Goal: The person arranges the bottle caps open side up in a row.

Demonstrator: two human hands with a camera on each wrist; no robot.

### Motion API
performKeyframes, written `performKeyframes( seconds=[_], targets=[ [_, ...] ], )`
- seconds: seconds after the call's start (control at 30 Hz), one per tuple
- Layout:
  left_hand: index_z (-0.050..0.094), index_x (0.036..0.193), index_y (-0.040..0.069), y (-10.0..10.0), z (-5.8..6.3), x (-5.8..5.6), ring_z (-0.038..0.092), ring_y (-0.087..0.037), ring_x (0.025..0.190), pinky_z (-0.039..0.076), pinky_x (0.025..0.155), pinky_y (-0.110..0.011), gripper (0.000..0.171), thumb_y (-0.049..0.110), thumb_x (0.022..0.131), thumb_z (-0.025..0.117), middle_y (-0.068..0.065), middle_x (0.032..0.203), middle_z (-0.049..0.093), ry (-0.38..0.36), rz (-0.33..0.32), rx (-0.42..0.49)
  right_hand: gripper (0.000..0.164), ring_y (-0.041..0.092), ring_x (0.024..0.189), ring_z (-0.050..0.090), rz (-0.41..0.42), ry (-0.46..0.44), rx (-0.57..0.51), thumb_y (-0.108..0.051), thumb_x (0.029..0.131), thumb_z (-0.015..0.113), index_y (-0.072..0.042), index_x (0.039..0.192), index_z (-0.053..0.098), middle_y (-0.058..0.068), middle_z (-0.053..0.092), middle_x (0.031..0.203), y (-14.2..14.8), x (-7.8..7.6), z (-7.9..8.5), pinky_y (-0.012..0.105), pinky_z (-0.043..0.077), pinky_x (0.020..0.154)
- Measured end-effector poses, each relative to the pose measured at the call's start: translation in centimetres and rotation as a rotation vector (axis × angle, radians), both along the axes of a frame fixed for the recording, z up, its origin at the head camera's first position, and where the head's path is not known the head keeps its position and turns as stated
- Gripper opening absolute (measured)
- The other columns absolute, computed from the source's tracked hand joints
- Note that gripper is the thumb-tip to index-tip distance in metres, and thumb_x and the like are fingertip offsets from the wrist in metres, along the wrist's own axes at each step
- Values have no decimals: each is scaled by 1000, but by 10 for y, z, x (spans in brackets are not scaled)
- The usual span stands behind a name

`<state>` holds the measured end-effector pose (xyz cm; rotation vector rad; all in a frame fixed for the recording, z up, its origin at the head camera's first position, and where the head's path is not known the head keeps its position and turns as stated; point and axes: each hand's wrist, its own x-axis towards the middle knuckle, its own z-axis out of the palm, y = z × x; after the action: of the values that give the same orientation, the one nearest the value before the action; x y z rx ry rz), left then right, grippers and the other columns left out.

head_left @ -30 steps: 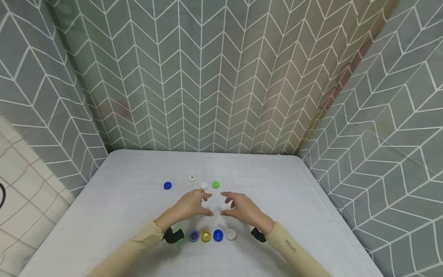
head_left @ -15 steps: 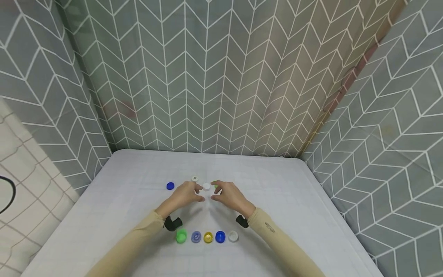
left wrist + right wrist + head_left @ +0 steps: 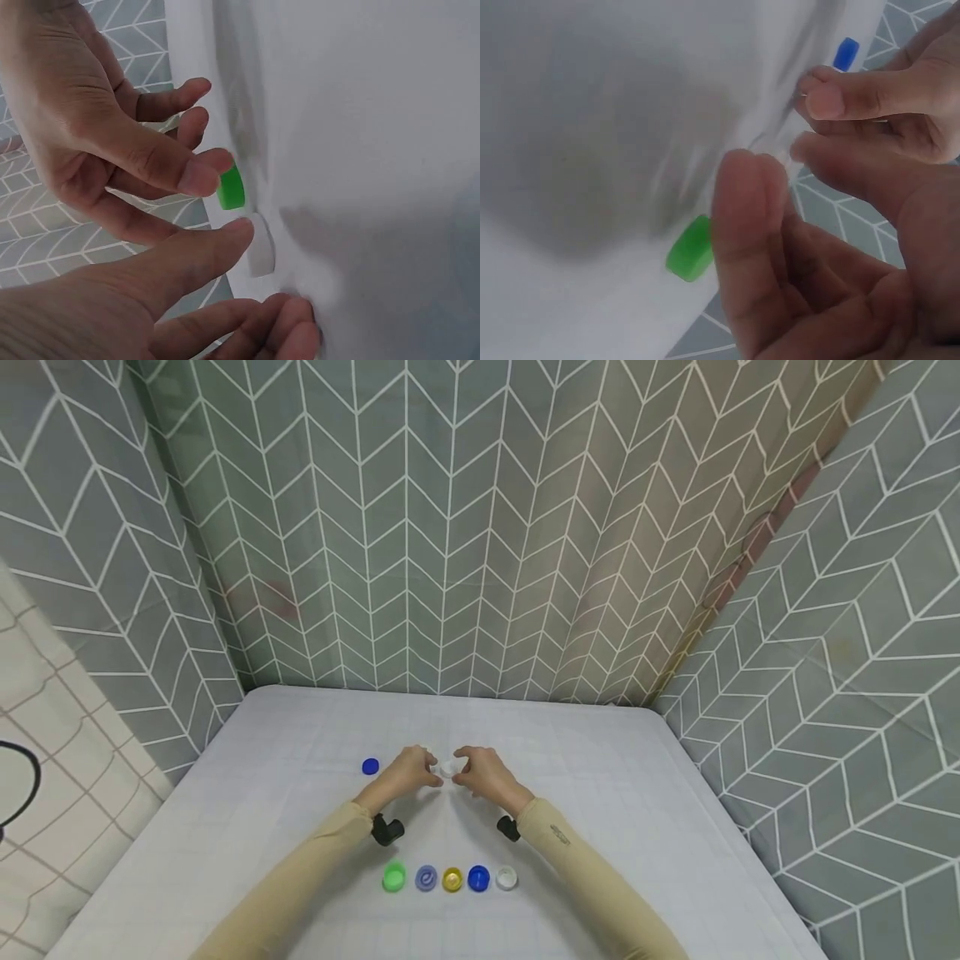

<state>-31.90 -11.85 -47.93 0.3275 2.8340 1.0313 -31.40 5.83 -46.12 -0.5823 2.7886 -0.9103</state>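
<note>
My left hand (image 3: pixel 408 769) and right hand (image 3: pixel 486 774) face each other over the back part of the table, fingers bent and thumbs apart from them. Between them lies a white bottle cap (image 3: pixel 447 769). In the left wrist view, my left thumb overlaps the edge of this white cap (image 3: pixel 260 247), and I see no grip on it. A green cap (image 3: pixel 690 251) lies just beyond my right fingers (image 3: pixel 742 202). Near my left fingertips in the head view is a small pale spot, too small to identify. A dark blue cap (image 3: pixel 371 766) lies left of my left hand.
Nearer to me stands a row: a light green cap (image 3: pixel 393 877), a bluish-purple cap (image 3: pixel 426 878), a yellow cap (image 3: pixel 452 880), a blue cap (image 3: pixel 478 878) and a white cap (image 3: pixel 507 878). A white cloth (image 3: pixel 600 827) covers the table; patterned curtains hang behind and beside it.
Both hands have moved forward from above the table's middle to the back caps, one on each side of the white cap. The green cap and the small marked white cap are now covered in the head view.
</note>
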Motion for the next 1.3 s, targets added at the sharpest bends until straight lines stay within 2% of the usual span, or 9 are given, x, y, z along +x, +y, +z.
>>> performKeyframes(
  seconds=[0.17,0.3,0.47,0.63,0.8,1.0,1.3],
  targets=[
    [64,113,-11,4,-9,-5,63,-19,75,54,70,-32,47,11,75,80,-18,95,70,-8,16,22,52,12,56,60,-21,-19,56,-9,84,73,3,131,54,11,70,83,-3,-5,-9,23,48,52],
    [66,110,-10,7,-15,-7,63,-21,79,54,73,-35,43,10,74,80,-21,101,69,-5,21,11,51,11,64,59,-18,1,78,-11,84,73,4,129,55,13,70,91,-5,-7,-13,24,49,58],
    [68,108,-9,11,-18,-8,62,-20,77,53,71,-34,41,10,74,81,-18,100,71,3,28,1,44,19,80,64,-12,55,138,-14,83,73,5,121,61,18,70,107,-8,-10,-14,33,53,75],
    [67,109,-9,12,-17,-8,60,-16,69,50,65,-29,41,9,74,80,-14,90,71,20,14,11,36,27,98,67,-31,70,187,-15,84,72,3,115,65,16,70,111,-9,-12,-17,39,53,85],
    [69,109,-7,14,-18,-7,56,-13,63,45,58,-25,37,8,76,78,-6,78,67,36,13,18,34,26,95,68,-29,69,163,-13,84,71,2,115,66,16,71,106,-9,-12,-20,38,54,83],
    [74,98,-1,14,-20,-8,51,-12,56,40,52,-23,25,6,75,78,0,64,58,83,8,37,31,23,88,68,-20,90,126,-13,84,72,1,112,67,15,72,101,-8,-12,-19,36,54,78],
    [73,102,-1,12,-19,-8,55,-13,62,44,58,-25,29,9,76,78,-3,75,64,89,-4,11,29,22,84,68,-12,112,118,-16,83,74,-1,107,69,12,73,96,-6,-15,-21,32,53,73]
  ],
)
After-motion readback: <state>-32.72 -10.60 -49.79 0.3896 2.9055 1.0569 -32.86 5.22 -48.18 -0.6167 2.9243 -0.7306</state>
